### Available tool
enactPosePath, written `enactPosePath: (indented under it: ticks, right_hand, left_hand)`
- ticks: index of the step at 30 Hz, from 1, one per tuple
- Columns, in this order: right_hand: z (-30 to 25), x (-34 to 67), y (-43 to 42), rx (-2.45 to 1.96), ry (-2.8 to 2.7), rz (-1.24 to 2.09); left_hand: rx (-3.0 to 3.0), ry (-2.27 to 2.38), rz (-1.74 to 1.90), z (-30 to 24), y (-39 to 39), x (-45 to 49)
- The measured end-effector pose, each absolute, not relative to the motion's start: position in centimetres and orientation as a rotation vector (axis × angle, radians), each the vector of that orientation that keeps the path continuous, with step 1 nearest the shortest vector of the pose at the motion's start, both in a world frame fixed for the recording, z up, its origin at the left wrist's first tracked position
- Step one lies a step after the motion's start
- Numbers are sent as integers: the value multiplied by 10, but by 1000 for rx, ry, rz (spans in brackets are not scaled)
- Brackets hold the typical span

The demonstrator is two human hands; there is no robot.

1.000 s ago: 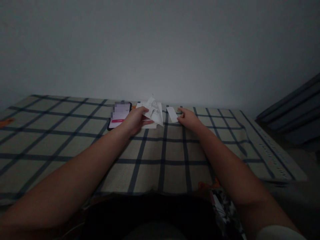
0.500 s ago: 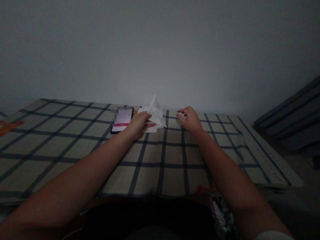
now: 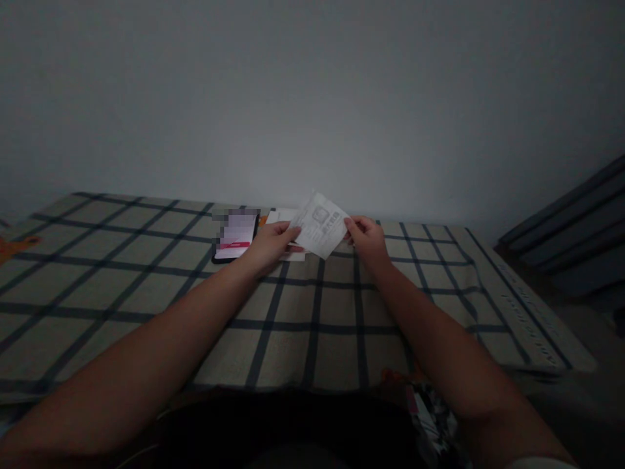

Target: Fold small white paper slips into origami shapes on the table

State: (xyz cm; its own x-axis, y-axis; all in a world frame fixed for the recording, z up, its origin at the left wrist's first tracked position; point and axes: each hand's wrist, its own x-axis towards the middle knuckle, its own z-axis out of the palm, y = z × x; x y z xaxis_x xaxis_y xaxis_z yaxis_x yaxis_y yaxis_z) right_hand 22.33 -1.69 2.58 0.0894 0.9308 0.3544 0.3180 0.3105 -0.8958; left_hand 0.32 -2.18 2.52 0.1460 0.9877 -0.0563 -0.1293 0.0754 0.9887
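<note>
A white printed paper slip (image 3: 320,225) is held tilted just above the far part of the checked cloth (image 3: 146,280). My left hand (image 3: 267,243) pinches its left edge and my right hand (image 3: 367,238) pinches its right edge, both closed on it. Under the slip, more white paper (image 3: 282,216) lies flat on the cloth. A phone (image 3: 235,236) with a lit screen rests just left of my left hand.
The checked cloth covers a wide flat surface that runs up to a plain pale wall. Something orange (image 3: 14,247) lies at the far left edge. A dark striped fabric (image 3: 566,241) rises at the right. A patterned object (image 3: 430,417) sits by my right forearm.
My right hand has come in from the right and gripped the slip's right edge. The folded paper in my left hand has been opened out flat between both hands.
</note>
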Motion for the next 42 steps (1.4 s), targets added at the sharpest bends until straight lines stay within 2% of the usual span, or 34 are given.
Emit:
enactPosePath:
  ticks: [8, 11, 12, 17, 19, 22, 31, 37, 42]
  right_hand:
    - [6, 236, 4, -1250, -1387, 1017]
    - [3, 239, 7, -1256, -1509, 1019]
    - [4, 240, 6, -1282, -1581, 945]
    - [20, 237, -10, -1226, -1954, 24]
    - [29, 230, -22, -1223, -2059, -160]
    - [35, 218, -37, -1182, -2252, -267]
    - [29, 227, -28, -1209, -2148, -136]
    - [26, 229, -25, -1099, -2275, -28]
    - [20, 228, -22, -941, -2357, 55]
  left_hand:
    - [1079, 971, 1032, 36, -11, -12]
    - [970, 907, 1072, 33, -7, -14]
    - [934, 913, 1087, 32, -5, -14]
    - [836, 1002, 1201, 27, -3, -9]
    - [835, 998, 1215, 26, -4, -7]
    - [837, 983, 1226, 25, -5, -5]
    - [895, 959, 1243, 27, -8, -2]
    - [1122, 766, 1219, 23, -20, 8]
    - [1302, 781, 1198, 13, -22, 13]
